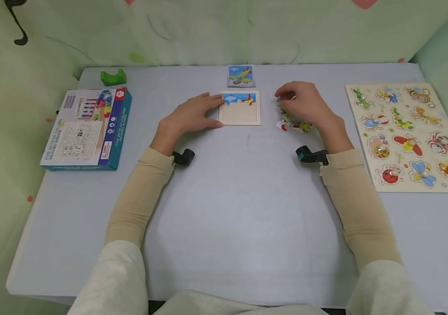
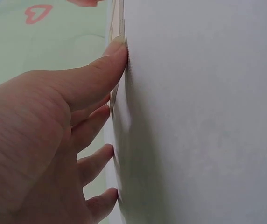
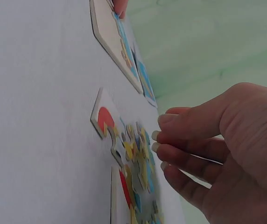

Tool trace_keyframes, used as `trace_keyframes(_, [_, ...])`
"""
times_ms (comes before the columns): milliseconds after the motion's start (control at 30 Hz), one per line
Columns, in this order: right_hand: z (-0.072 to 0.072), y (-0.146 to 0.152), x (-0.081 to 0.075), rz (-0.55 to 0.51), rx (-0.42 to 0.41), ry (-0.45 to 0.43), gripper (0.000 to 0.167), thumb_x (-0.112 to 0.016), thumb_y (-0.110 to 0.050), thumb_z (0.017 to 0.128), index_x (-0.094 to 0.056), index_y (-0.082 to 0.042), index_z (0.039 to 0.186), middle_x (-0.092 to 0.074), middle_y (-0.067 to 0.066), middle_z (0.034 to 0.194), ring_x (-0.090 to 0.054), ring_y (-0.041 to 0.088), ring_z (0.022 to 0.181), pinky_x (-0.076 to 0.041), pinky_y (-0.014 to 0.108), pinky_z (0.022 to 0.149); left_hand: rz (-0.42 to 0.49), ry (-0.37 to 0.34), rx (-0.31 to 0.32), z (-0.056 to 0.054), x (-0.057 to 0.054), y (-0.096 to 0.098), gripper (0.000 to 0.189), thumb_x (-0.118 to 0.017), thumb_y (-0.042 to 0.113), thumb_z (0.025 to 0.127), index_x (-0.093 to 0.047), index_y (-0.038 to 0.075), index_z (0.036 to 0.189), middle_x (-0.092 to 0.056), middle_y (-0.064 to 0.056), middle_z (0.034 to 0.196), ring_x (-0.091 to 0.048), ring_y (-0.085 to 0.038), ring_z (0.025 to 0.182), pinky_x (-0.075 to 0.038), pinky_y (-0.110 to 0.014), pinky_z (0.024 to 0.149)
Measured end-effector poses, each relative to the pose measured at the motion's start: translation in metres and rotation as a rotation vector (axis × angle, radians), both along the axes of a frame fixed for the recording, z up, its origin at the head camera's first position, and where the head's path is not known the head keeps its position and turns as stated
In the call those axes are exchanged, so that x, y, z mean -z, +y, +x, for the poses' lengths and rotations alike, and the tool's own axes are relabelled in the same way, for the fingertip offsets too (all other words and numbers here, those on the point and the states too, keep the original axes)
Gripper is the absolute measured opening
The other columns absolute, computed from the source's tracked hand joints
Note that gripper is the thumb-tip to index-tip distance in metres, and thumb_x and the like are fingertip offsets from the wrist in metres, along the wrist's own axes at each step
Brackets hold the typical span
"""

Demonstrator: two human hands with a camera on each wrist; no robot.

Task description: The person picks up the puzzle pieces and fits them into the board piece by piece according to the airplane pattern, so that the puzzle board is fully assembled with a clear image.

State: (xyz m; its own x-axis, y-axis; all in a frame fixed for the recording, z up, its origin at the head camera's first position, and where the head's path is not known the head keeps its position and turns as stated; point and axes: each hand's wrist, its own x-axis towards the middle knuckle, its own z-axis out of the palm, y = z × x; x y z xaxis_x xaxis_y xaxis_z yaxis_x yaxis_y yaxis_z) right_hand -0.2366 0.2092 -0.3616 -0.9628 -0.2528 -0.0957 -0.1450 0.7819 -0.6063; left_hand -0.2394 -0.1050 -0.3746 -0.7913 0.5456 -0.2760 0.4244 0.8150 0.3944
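A small wooden puzzle frame (image 1: 239,114) lies flat on the table, its top strip filled with blue sky pieces and a red-and-yellow piece. My left hand (image 1: 192,113) rests against the frame's left side, fingers spread; in the left wrist view the thumb (image 2: 110,60) touches its edge. To the right of the frame is a loose heap of jigsaw pieces (image 1: 294,124), yellow, blue, red and white. My right hand (image 1: 304,103) hovers just over this heap. In the right wrist view its fingers (image 3: 189,158) are loosely bent, with no piece visible between them and the thumb.
A picture card of a yellow airplane (image 1: 241,76) lies behind the frame. At left are a boxed set (image 1: 86,131) and a green curved block (image 1: 113,78). On the right lies a wooden insect puzzle board (image 1: 413,135). A pale green curtain (image 1: 208,35) borders the table's far edge.
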Motion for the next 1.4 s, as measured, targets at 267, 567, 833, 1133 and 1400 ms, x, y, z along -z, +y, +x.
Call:
trace_keyframes(267, [0.001, 0.014, 0.007, -0.037, 0.044, 0.046, 0.031, -0.059, -0.004, 0.092, -0.067, -0.001, 0.123, -0.064, 0.015, 0.123, -0.055, 0.027, 0.108, -0.045, 0.041, 0.092, 0.001, -0.005, -0.008, 0.000, 0.000, -0.001, 0.076, -0.062, 0.048, 0.095, -0.027, 0.025, 0.158, -0.020, 0.007, 0.167, -0.010, -0.025, 0.157, -0.019, -0.053, 0.124])
trace_keyframes(567, [-0.002, 0.011, 0.020, -0.019, 0.102, 0.052, 0.028, -0.062, -0.005, 0.091, -0.068, 0.001, 0.118, -0.061, 0.019, 0.116, -0.053, 0.028, 0.104, -0.042, 0.036, 0.088, -0.009, -0.013, -0.001, 0.001, 0.000, -0.001, 0.076, -0.061, 0.048, 0.095, -0.026, 0.024, 0.159, -0.019, 0.008, 0.167, -0.009, -0.026, 0.157, -0.019, -0.054, 0.124])
trace_keyframes(833, [-0.005, 0.002, 0.018, -0.018, 0.131, 0.018, 0.023, -0.062, -0.003, 0.091, -0.067, 0.000, 0.114, -0.059, 0.015, 0.111, -0.049, 0.023, 0.097, -0.041, 0.031, 0.081, -0.030, -0.011, -0.011, 0.000, 0.000, -0.002, 0.077, -0.061, 0.049, 0.096, -0.025, 0.025, 0.159, -0.018, 0.008, 0.167, -0.009, -0.025, 0.157, -0.018, -0.053, 0.124])
trace_keyframes(1133, [-0.004, 0.003, 0.016, -0.039, 0.166, -0.005, 0.025, -0.066, -0.006, 0.092, -0.064, -0.001, 0.116, -0.060, 0.012, 0.106, -0.050, 0.021, 0.096, -0.043, 0.027, 0.080, -0.017, -0.014, -0.010, 0.000, 0.000, -0.001, 0.077, -0.061, 0.049, 0.096, -0.025, 0.025, 0.159, -0.018, 0.009, 0.167, -0.009, -0.025, 0.157, -0.018, -0.054, 0.124])
trace_keyframes(1400, [-0.004, 0.006, 0.012, -0.090, 0.193, 0.025, 0.020, -0.066, -0.005, 0.090, -0.067, -0.002, 0.110, -0.060, 0.006, 0.095, -0.052, 0.015, 0.087, -0.043, 0.022, 0.076, -0.012, -0.014, -0.004, -0.001, -0.001, 0.001, 0.077, -0.061, 0.048, 0.096, -0.025, 0.025, 0.159, -0.018, 0.009, 0.167, -0.009, -0.025, 0.157, -0.017, -0.053, 0.125])
